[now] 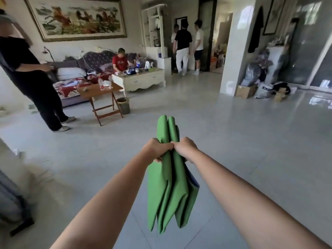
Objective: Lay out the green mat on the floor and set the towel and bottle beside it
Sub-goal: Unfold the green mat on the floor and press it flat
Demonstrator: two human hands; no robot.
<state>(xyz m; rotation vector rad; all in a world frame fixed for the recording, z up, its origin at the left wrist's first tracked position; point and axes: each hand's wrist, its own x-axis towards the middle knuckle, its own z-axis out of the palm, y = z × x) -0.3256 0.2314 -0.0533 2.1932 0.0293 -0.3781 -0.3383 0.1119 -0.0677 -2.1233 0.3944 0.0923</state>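
Observation:
The green mat point(169, 191) is folded into several layers and hangs in the air in front of me, over the grey tiled floor point(233, 141). My left hand point(156, 149) and my right hand point(186, 148) grip it side by side near its middle, knuckles touching. Folded loops of the mat stick up above my fists, and the rest droops below them. A blue underside shows at the mat's right edge. I see no towel. Bottles stand on the far tables, too small to tell apart.
A person in black stands at the left point(32, 78). A wooden folding table point(100, 90) and a bin point(124, 105) stand ahead on the left, with a white coffee table point(143, 79) and sofa behind. Boxes and bags point(251, 87) lie by the right pillar. People stand at the far doorway.

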